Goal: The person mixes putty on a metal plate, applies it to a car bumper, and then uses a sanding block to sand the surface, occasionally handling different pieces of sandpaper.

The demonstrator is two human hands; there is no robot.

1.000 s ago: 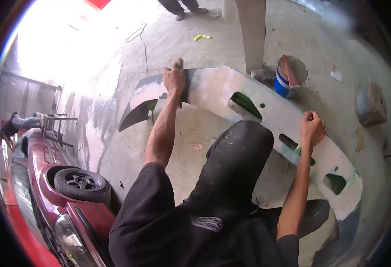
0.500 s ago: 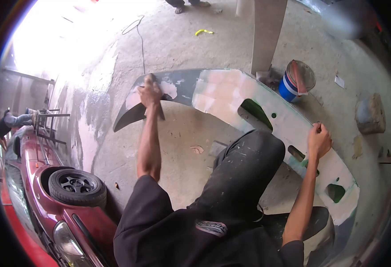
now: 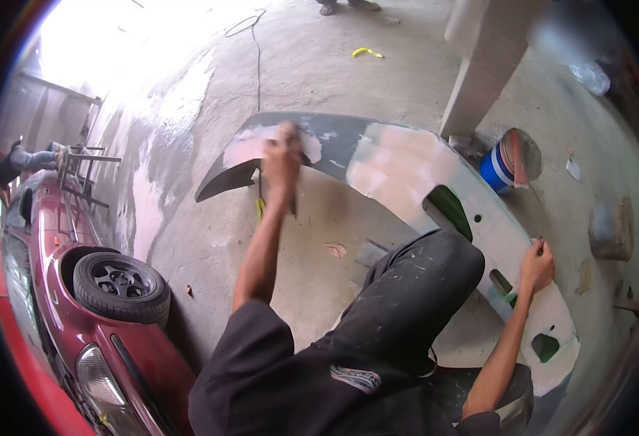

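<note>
Left of the concrete pillar, we see a yellow strip on the floor, then a dark cable, and farthest off a red car, its front wheel showing. Right of the pillar, we find a blue can near its foot, then a white scrap and a rough block.

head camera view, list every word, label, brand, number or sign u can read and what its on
No text can be read with certainty.
Print on the dark shirt: some lettering or a logo, too small and blurred to read.
Blue can with a white band: no legible wording.
White scrap on the floor: too small to tell.
Curved panel: no lettering visible.
</note>
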